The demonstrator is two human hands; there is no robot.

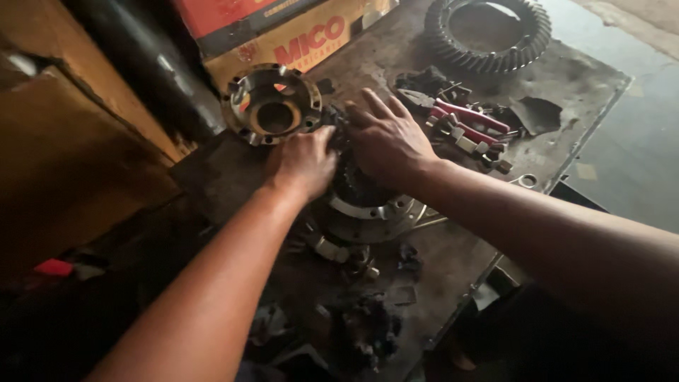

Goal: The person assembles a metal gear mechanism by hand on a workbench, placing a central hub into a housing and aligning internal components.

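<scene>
A round metal differential case [368, 212] with dark gears inside sits on a greasy metal worktable [587, 92]. My left hand [303, 161] grips the upper left of the gear cluster, fingers curled over it. Over the same cluster's top right lies my right hand [387, 138], fingers spread and pressing down. What sits under the palms is hidden. A shiny flanged housing half [272, 105] with a round central hole lies just beyond my left hand.
A large toothed ring gear [488, 32] lies at the table's far end. Red-handled pliers [470, 120] and several bolts rest to the right. Cardboard boxes [297, 42] stand at the back. Small dark parts [368, 329] litter the near end. The table edge runs along the right.
</scene>
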